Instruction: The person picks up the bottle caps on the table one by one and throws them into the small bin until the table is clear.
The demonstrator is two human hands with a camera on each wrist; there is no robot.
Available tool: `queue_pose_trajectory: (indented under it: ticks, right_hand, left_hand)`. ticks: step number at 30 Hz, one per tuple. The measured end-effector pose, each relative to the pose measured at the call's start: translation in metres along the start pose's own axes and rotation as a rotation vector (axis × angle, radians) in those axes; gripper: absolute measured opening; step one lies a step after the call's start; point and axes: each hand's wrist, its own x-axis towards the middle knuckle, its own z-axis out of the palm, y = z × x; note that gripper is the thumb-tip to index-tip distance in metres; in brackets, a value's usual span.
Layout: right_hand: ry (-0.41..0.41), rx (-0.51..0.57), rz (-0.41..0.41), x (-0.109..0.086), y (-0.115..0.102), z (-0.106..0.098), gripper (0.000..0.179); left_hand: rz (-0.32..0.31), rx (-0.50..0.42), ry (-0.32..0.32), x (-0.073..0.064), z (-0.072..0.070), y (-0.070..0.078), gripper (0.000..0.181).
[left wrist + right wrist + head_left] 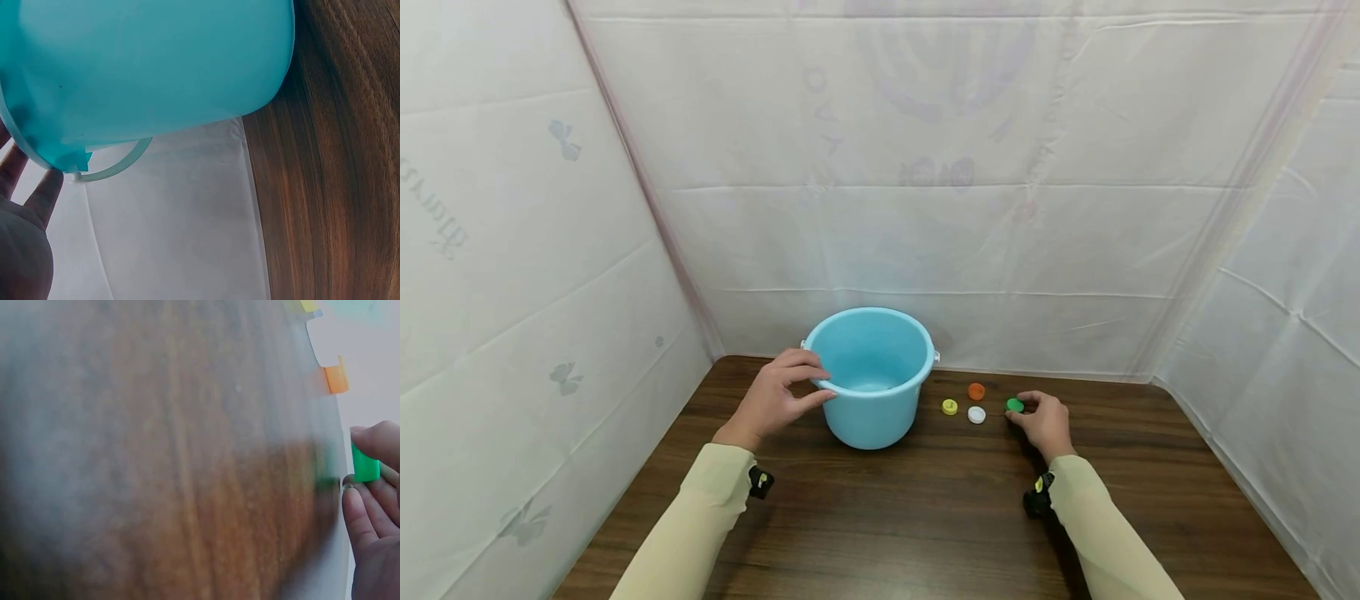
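A light blue bucket (872,421) stands upright on the table. My left hand (775,396) holds its near left rim, thumb toward the front and fingers along the edge. In the left wrist view the fingers (45,197) meet the bucket's rim beside the handle joint. To the right, my right hand (1045,423) pinches a green bottle cap (1015,405) between thumb and fingertips. The right wrist view shows that green cap (365,465) side-on, raised off the table. An orange cap (976,391), a white cap (976,415) and a yellow cap (950,407) lie between bucket and hand.
The dark wood table (880,533) ends at a white sheet wall (970,250) close behind the bucket. More sheeting rises on the left and right sides. A pale bucket handle (119,165) hangs at the bucket's side.
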Motion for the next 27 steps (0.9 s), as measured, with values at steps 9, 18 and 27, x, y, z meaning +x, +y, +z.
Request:
queue_pose_trajectory:
  ticks: [9, 18, 27]
  right_hand:
    - [0.014, 0.009, -0.022, -0.002, 0.000, -0.001, 0.041]
    - [0.032, 0.017, -0.059, -0.006, -0.005, -0.005, 0.041]
    - [0.035, 0.029, -0.075, -0.009, -0.012, -0.009, 0.041]
  left_hand:
    - [-0.020, 0.007, -0.011, 0.000, -0.001, 0.002, 0.024]
    - [-0.036, 0.014, -0.012, 0.000, -0.002, 0.004, 0.023]
    - [-0.035, 0.019, -0.014, 0.000, -0.002, 0.004, 0.023]
